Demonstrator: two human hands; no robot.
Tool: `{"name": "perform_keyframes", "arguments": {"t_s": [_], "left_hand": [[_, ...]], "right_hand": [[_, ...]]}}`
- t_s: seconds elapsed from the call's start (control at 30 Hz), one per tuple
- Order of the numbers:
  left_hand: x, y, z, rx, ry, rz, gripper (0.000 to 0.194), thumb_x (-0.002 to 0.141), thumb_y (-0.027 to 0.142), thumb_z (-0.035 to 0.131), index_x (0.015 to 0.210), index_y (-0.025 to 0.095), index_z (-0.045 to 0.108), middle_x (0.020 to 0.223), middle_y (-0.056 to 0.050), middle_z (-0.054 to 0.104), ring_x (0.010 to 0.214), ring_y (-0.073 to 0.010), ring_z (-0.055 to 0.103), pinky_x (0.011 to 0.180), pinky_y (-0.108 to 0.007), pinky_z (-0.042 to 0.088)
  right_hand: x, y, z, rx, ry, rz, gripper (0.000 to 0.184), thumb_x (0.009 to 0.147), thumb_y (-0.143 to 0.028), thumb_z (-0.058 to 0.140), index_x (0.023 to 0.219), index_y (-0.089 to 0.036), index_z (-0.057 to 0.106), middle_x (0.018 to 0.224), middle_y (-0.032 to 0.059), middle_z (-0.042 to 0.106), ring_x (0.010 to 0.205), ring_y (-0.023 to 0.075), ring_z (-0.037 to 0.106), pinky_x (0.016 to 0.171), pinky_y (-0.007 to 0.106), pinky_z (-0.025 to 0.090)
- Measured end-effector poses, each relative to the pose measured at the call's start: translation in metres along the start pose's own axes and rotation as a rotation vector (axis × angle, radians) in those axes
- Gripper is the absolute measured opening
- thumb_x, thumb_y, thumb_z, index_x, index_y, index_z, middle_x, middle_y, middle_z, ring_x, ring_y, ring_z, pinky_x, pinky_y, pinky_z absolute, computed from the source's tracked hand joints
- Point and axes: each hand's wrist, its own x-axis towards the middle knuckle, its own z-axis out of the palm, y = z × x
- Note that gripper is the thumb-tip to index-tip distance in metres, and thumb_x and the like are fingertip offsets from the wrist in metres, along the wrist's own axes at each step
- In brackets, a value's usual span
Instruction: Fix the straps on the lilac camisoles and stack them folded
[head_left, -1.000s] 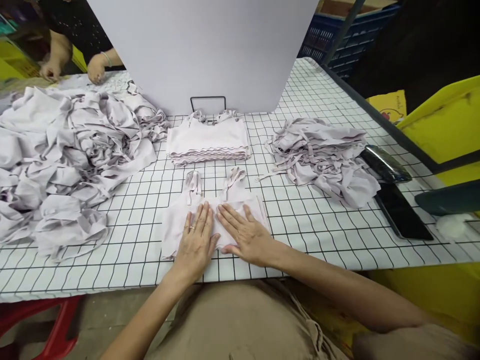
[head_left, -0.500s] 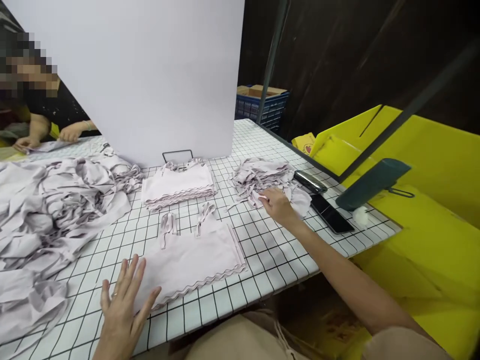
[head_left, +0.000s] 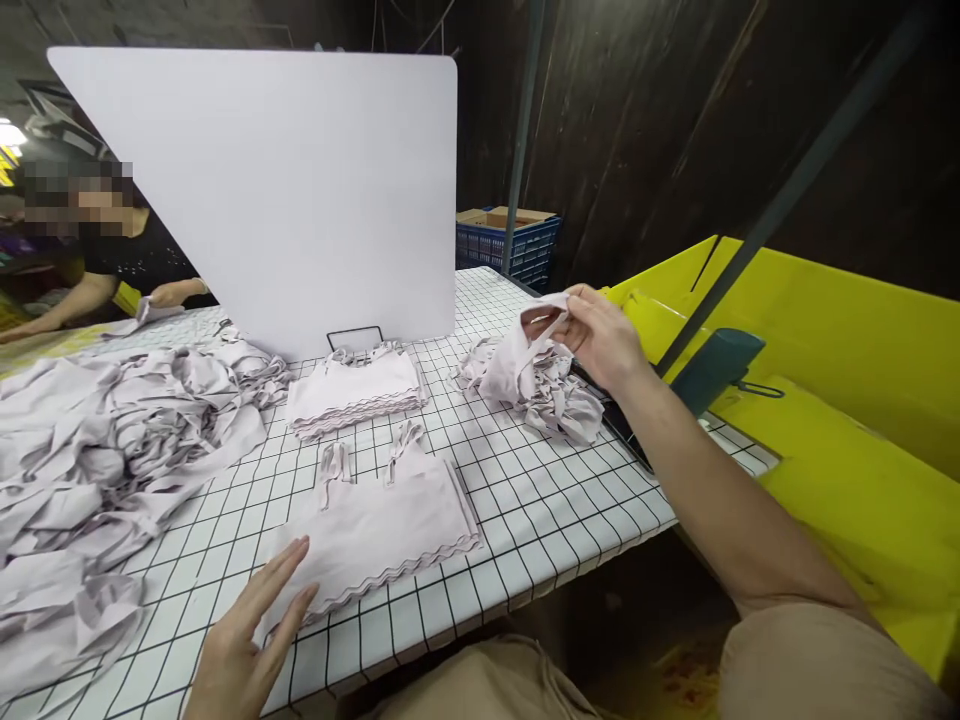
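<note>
My right hand (head_left: 606, 338) pinches the edge of a pale pink strappy camisole (head_left: 511, 362), lifted partly off a crumpled heap of like garments (head_left: 566, 405). Its lower part hangs down against the heap. At the near left corner of a flat stack of camisoles (head_left: 382, 520), my left hand (head_left: 255, 625) is open, fingers stretched out, the fingertips at the cloth. This stack has wavy hems toward me and straps folded up at the far side. Behind it lies a second, thicker neat stack (head_left: 358, 390).
A large loose pile of pale garments (head_left: 120, 440) covers the table's left. A white board (head_left: 300, 200) stands behind the stacks. At right are a dark green cylindrical object (head_left: 716, 368) and yellow sheeting (head_left: 847, 480). A blue crate (head_left: 517, 240) is beyond. A co-worker (head_left: 142, 250) handles cloth at far left.
My right hand has risen from the heap and moved right, raising a camisole by its edge. My left hand has turned slightly, still by the near stack. The head view has tilted up.
</note>
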Motion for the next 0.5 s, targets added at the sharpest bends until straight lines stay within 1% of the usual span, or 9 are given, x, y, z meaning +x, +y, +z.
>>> {"name": "perform_keyframes", "arguments": {"t_s": [0.03, 0.07, 0.1, 0.13, 0.23, 0.3, 0.33, 0.4, 0.5], "left_hand": [[0.006, 0.009, 0.002, -0.038, -0.009, -0.019, 0.044, 0.089, 0.052, 0.063, 0.130, 0.035, 0.068, 0.134, -0.002, 0.069, 0.130, -0.0326, 0.060, 0.063, -0.027, 0.065], [0.013, 0.020, 0.004, -0.085, -0.018, -0.028, 0.043, 0.089, 0.053, 0.063, 0.127, 0.034, 0.071, 0.131, -0.002, 0.071, 0.129, -0.0319, 0.061, 0.078, -0.032, 0.066], [0.021, 0.033, 0.007, -0.142, -0.056, -0.034, 0.042, 0.088, 0.053, 0.065, 0.123, 0.032, 0.072, 0.128, -0.003, 0.072, 0.127, -0.0310, 0.063, 0.093, -0.039, 0.062], [0.031, 0.047, 0.011, -0.208, -0.076, -0.049, 0.041, 0.087, 0.053, 0.065, 0.120, 0.031, 0.074, 0.127, -0.003, 0.073, 0.126, -0.0301, 0.064, 0.103, -0.045, 0.057], [0.060, 0.096, 0.025, -0.505, -0.205, -0.051, 0.041, 0.088, 0.051, 0.065, 0.118, 0.024, 0.075, 0.122, -0.008, 0.075, 0.118, -0.0279, 0.069, 0.103, -0.046, 0.057], [0.077, 0.127, 0.037, -0.652, -0.298, -0.008, 0.040, 0.088, 0.046, 0.066, 0.118, 0.020, 0.073, 0.120, -0.011, 0.075, 0.115, -0.0268, 0.070, 0.104, -0.046, 0.057], [0.085, 0.140, 0.043, -0.697, -0.316, 0.017, 0.040, 0.088, 0.043, 0.066, 0.119, 0.019, 0.072, 0.120, -0.012, 0.075, 0.114, -0.0264, 0.070, 0.104, -0.046, 0.057], [0.099, 0.162, 0.056, -0.744, -0.294, 0.077, 0.044, 0.087, 0.038, 0.068, 0.127, 0.019, 0.068, 0.129, -0.013, 0.070, 0.117, -0.0258, 0.068, 0.102, -0.046, 0.057], [0.117, 0.184, 0.074, -0.699, -0.162, 0.199, 0.067, 0.078, 0.030, 0.076, 0.142, 0.024, 0.055, 0.145, -0.014, 0.058, 0.114, -0.0244, 0.066, 0.094, -0.043, 0.058]], "right_hand": [[0.001, -0.014, 0.003, 0.006, -0.002, -0.016, 0.024, 0.091, -0.047, 0.059, 0.090, -0.025, 0.050, 0.085, 0.0022, 0.071, 0.080, 0.0202, 0.073, 0.081, 0.040, 0.060], [0.000, -0.025, 0.007, -0.009, -0.008, -0.021, 0.025, 0.090, -0.047, 0.061, 0.089, -0.025, 0.050, 0.084, 0.0020, 0.071, 0.081, 0.0204, 0.073, 0.080, 0.040, 0.061], [-0.002, -0.035, 0.011, -0.030, -0.018, -0.018, 0.025, 0.090, -0.047, 0.062, 0.088, -0.025, 0.050, 0.083, 0.0018, 0.071, 0.081, 0.0206, 0.074, 0.079, 0.039, 0.061], [-0.004, -0.042, 0.015, -0.046, -0.033, -0.008, 0.026, 0.090, -0.047, 0.063, 0.087, -0.025, 0.050, 0.082, 0.0017, 0.071, 0.081, 0.0210, 0.074, 0.078, 0.039, 0.061], [-0.016, -0.057, 0.028, -0.041, -0.080, 0.014, 0.026, 0.091, -0.046, 0.063, 0.086, -0.025, 0.051, 0.082, 0.0019, 0.072, 0.083, 0.0225, 0.075, 0.077, 0.040, 0.061], [-0.027, -0.067, 0.036, -0.014, -0.089, -0.003, 0.026, 0.091, -0.048, 0.063, 0.087, -0.025, 0.051, 0.085, 0.0022, 0.072, 0.087, 0.0240, 0.075, 0.078, 0.041, 0.062], [-0.033, -0.072, 0.039, -0.008, -0.091, -0.014, 0.027, 0.090, -0.049, 0.063, 0.087, -0.025, 0.051, 0.085, 0.0022, 0.072, 0.090, 0.0247, 0.075, 0.079, 0.042, 0.062], [-0.044, -0.085, 0.046, -0.010, -0.103, -0.026, 0.030, 0.088, -0.052, 0.066, 0.087, -0.026, 0.051, 0.086, 0.0019, 0.072, 0.094, 0.0260, 0.075, 0.081, 0.044, 0.062], [-0.059, -0.104, 0.055, -0.013, -0.139, -0.025, 0.032, 0.086, -0.054, 0.068, 0.087, -0.026, 0.052, 0.088, 0.0023, 0.073, 0.097, 0.0271, 0.074, 0.083, 0.046, 0.061]]}}
